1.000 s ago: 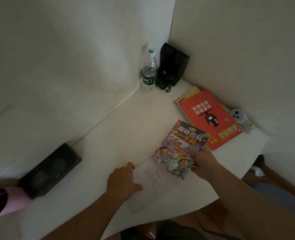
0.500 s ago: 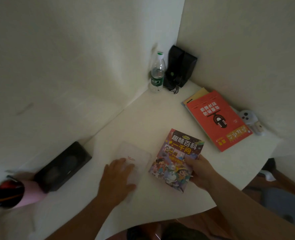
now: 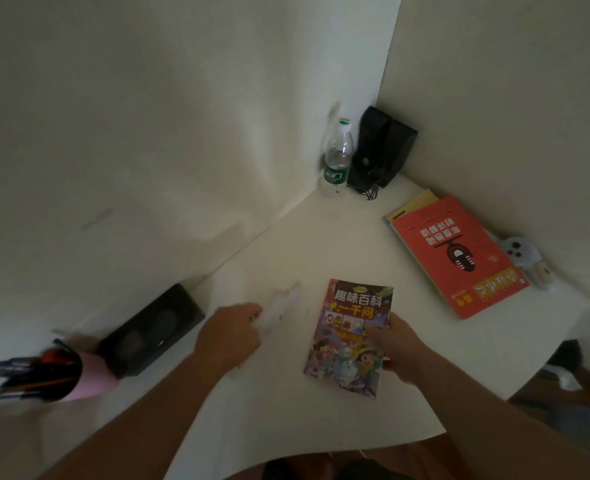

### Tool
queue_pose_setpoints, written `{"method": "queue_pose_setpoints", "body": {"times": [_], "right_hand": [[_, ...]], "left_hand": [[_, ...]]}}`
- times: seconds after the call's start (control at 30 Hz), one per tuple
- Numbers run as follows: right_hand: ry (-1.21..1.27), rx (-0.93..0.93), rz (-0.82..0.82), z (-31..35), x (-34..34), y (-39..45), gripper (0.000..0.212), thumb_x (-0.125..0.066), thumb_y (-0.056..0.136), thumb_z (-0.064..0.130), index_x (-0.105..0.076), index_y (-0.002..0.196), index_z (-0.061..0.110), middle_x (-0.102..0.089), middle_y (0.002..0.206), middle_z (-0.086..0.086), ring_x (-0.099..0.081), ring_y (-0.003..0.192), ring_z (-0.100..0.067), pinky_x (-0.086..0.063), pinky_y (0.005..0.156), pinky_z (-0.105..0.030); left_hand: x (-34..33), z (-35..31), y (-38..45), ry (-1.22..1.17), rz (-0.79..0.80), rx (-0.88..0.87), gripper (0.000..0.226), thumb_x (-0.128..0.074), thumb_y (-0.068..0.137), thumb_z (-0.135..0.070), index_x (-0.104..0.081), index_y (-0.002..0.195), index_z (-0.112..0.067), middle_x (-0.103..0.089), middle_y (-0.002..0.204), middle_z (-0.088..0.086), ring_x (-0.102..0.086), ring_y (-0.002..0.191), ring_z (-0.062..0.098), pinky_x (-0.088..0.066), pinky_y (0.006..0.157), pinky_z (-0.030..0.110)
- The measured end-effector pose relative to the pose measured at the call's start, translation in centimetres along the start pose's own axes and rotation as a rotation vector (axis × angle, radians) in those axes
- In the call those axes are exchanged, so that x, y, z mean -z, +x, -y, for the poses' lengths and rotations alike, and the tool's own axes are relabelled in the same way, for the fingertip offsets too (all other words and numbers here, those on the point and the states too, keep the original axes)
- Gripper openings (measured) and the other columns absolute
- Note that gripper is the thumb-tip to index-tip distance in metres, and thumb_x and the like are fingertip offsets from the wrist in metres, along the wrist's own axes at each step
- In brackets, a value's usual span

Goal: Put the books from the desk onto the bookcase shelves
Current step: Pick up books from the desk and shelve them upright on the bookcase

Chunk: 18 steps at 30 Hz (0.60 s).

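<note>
A colourful cartoon-cover book lies on the white desk in front of me. My right hand grips its right edge, thumb on the cover. My left hand holds a thin white booklet, blurred and tilted on edge, just left of the cartoon book. A red book rests on top of a yellow book by the right wall. No bookcase is in view.
A water bottle and a black speaker stand in the far corner. Another black speaker lies at the left wall beside a pink pen holder. A small white gadget sits beyond the red book.
My left hand has lifted the white booklet from flat on the desk up onto its edge. My right hand has turned the cartoon book straighter. The view has shifted left.
</note>
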State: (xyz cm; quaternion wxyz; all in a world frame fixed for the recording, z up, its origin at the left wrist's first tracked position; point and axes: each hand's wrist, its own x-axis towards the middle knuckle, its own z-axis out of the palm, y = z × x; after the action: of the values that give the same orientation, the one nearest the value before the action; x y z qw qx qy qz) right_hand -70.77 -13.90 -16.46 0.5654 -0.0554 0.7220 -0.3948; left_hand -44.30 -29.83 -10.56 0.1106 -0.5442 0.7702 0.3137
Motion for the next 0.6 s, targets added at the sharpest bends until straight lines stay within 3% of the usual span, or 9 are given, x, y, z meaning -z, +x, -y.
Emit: {"method": "queue_pose_setpoints", "body": {"times": [0.13,0.17,0.23,0.3,0.33,0.4,0.5,0.57,0.6], "right_hand": [[-0.271,0.091,-0.227,-0.2,-0.9,1.0,0.083,-0.080,0.075,0.043,-0.042,0.147,0.026,-0.052,0.139,-0.015,-0.062,0.116,-0.036,-0.057,0.094,-0.052],[-0.382,0.109,-0.313,0.3,-1.2,0.9,0.085,-0.078,0.078,0.044,-0.038,0.152,0.029,-0.043,0.143,-0.015,-0.055,0.123,-0.040,-0.051,0.102,-0.053],[-0.476,0.232,-0.388,1.3,-1.5,0.4,0.061,-0.072,0.089,0.044,-0.051,0.144,0.029,-0.048,0.142,-0.013,-0.055,0.121,-0.036,-0.048,0.105,-0.048],[-0.270,0.265,-0.252,2.4,-1.7,-0.5,0.028,-0.068,0.098,0.043,-0.069,0.117,0.023,-0.068,0.127,-0.012,-0.068,0.100,-0.024,-0.055,0.087,-0.039],[-0.119,0.211,-0.139,2.9,-2.0,-0.8,0.027,-0.063,0.102,0.042,-0.072,0.111,0.018,-0.074,0.117,-0.013,-0.071,0.090,-0.024,-0.055,0.081,-0.037],[0.132,0.054,0.062,3.8,-2.3,-1.9,0.046,-0.050,0.107,0.053,-0.073,0.117,0.014,-0.077,0.111,-0.014,-0.073,0.087,-0.028,-0.057,0.083,-0.043],[0.356,-0.127,0.334,4.6,-2.1,-2.9,0.091,-0.028,0.092,0.085,-0.070,0.128,0.012,-0.075,0.107,-0.015,-0.073,0.087,-0.033,-0.061,0.078,-0.045],[0.408,-0.138,0.433,4.5,-2.2,-3.1,0.095,-0.027,0.090,0.086,-0.070,0.132,0.012,-0.075,0.111,-0.017,-0.075,0.094,-0.036,-0.060,0.082,-0.048],[0.362,-0.102,0.425,4.0,-2.2,-2.8,0.080,-0.035,0.098,0.077,-0.070,0.133,0.013,-0.076,0.117,-0.017,-0.075,0.102,-0.037,-0.060,0.089,-0.053]], "left_hand": [[4.8,-1.5,-0.6,-0.506,0.176,0.159,0.050,-0.043,0.089,0.006,-0.079,0.105,-0.025,-0.081,0.090,0.006,-0.078,0.084,0.033,-0.064,0.078,0.050],[5.2,-2.1,-0.9,-0.617,0.218,0.178,0.056,-0.039,0.084,0.012,-0.078,0.107,-0.022,-0.081,0.092,0.011,-0.078,0.086,0.036,-0.064,0.079,0.053],[5.0,-2.9,-1.5,-0.856,0.272,0.201,0.067,-0.032,0.072,0.019,-0.075,0.115,-0.011,-0.079,0.098,0.019,-0.077,0.088,0.041,-0.062,0.073,0.050],[4.4,-3.5,-1.8,-1.046,0.301,0.220,0.073,-0.030,0.061,0.018,-0.071,0.118,-0.005,-0.077,0.099,0.023,-0.076,0.085,0.041,-0.061,0.064,0.042],[3.9,-3.7,-1.8,-1.097,0.302,0.223,0.075,-0.031,0.056,0.015,-0.070,0.118,-0.003,-0.077,0.097,0.024,-0.075,0.082,0.041,-0.060,0.061,0.040],[2.6,-3.7,-1.5,-1.124,0.305,0.223,0.076,-0.032,0.052,0.013,-0.070,0.116,-0.002,-0.076,0.096,0.025,-0.075,0.082,0.041,-0.061,0.061,0.041],[-0.1,-4.1,-1.0,-1.147,0.320,0.231,0.071,-0.028,0.066,0.020,-0.069,0.119,-0.005,-0.075,0.107,0.027,-0.073,0.097,0.049,-0.062,0.080,0.060],[-2.3,-4.9,-1.1,-1.125,0.326,0.225,0.067,-0.030,0.074,0.020,-0.066,0.122,-0.009,-0.076,0.109,0.023,-0.075,0.099,0.044,-0.063,0.079,0.057],[-3.5,-5.3,-1.1,-1.049,0.333,0.203,0.064,-0.035,0.078,0.018,-0.066,0.124,-0.015,-0.077,0.110,0.018,-0.076,0.099,0.037,-0.064,0.080,0.053]]}}
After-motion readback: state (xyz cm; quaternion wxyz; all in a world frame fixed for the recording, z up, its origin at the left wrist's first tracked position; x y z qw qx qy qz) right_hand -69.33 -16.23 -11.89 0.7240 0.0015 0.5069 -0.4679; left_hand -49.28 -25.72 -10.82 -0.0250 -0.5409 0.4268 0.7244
